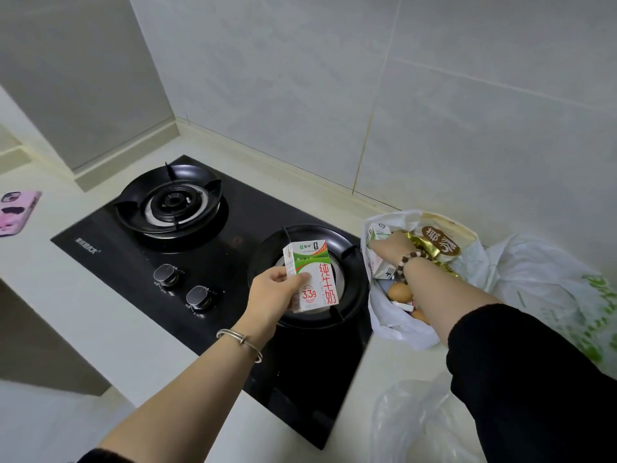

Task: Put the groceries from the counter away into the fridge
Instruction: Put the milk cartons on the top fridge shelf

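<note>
My left hand (273, 292) holds a small white and green milk carton (312, 275) with red characters, upright above the right burner of the stove. My right hand (392, 248) is inside a white plastic grocery bag (389, 315) on the counter, its fingers hidden among the contents. In the bag I see another milk carton (379, 233), brown eggs (399, 290) and a gold-wrapped package with a brown label (440, 243). I cannot tell whether the right hand holds anything.
A black two-burner gas stove (213, 262) with two knobs (182, 285) fills the counter's middle. A pink phone (16, 212) lies at the far left. A second green-printed bag (567, 295) and a clear plastic bag (410, 422) sit right. Tiled wall behind.
</note>
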Available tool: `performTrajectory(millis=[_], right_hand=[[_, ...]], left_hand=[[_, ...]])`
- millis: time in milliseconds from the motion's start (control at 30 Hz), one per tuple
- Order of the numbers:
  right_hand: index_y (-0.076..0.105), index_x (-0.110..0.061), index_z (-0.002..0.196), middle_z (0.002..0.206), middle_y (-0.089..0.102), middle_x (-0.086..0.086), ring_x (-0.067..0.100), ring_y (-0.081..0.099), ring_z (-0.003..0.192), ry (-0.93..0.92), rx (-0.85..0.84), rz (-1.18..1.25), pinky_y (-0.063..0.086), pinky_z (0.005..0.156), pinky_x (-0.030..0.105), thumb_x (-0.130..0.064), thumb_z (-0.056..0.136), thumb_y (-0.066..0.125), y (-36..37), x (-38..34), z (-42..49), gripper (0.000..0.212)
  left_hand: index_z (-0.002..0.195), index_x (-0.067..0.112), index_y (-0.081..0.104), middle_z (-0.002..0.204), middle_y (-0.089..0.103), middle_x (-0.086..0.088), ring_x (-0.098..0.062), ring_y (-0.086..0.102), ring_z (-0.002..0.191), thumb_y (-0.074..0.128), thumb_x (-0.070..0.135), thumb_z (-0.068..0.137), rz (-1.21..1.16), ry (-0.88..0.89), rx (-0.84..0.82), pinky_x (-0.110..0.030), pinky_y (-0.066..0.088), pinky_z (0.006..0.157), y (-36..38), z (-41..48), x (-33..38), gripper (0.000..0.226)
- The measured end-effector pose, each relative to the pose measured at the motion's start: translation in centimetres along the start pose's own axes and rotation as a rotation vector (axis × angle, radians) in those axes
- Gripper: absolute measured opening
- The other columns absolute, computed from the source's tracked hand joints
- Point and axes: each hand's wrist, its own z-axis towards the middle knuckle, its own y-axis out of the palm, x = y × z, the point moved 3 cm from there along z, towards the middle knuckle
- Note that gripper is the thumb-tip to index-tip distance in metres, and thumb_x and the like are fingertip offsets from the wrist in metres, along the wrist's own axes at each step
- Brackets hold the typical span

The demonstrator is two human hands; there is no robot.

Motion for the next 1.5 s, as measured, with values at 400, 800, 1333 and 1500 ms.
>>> performTrajectory(millis=[400, 800, 1333, 1500], right_hand=[[0.04, -0.015, 0.057, 0.055, 0.045, 0.003, 0.022, 0.047, 0.053, -0.031, 0.134, 0.016, 0.032, 0.051, 0.026, -0.042, 0.086, 0.049, -4.9, 0.1, -6.0, 0.041], [0.059, -0.006, 0.106, 0.102, 0.067, 0.016, 0.026, 0.066, 0.086, -0.044, -0.416, 0.896, 0.053, 0.073, 0.038, -0.008, 0.091, 0.053, 1.4, -4.9, -10.6, 0.016], [0.05, -0.008, 0.129, 0.119, 0.064, 0.016, 0.032, 0.062, 0.108, -0.249, -1.021, 0.707, 0.046, 0.097, 0.051, -0.003, 0.087, 0.048, 18.7, -19.1, -27.4, 0.043], [0.051, -0.013, 0.122, 0.111, 0.067, 0.013, 0.027, 0.067, 0.096, -0.285, -1.169, 0.592, 0.055, 0.081, 0.041, -0.013, 0.092, 0.055, 24.4, -21.8, -38.2, 0.031]], left_hand=[[0.095, 0.003, 0.065, 0.089, 0.073, -0.014, -0.02, 0.072, 0.071, 0.068, 0.011, 0.085, -0.073, -0.031, 0.015, -0.027, 0.054, 0.05, 1.8, -2.4, 2.6, 0.013], [0.088, 0.006, 0.065, 0.086, 0.074, -0.012, -0.021, 0.072, 0.077, 0.063, 0.013, 0.088, -0.167, 0.014, 0.151, -0.033, 0.057, 0.064, -3.7, -4.9, 3.4, 0.007], [0.097, 0.009, 0.066, 0.092, 0.073, -0.009, -0.012, 0.071, 0.065, 0.061, 0.016, 0.089, -0.263, 0.14, 0.641, -0.02, 0.053, 0.051, -24.5, -21.3, 1.7, 0.011], [0.096, 0.012, 0.061, 0.091, 0.071, -0.008, -0.018, 0.072, 0.077, 0.059, 0.016, 0.091, -0.4, 0.142, 0.841, -0.028, 0.06, 0.064, -30.7, -31.9, -2.5, 0.007]])
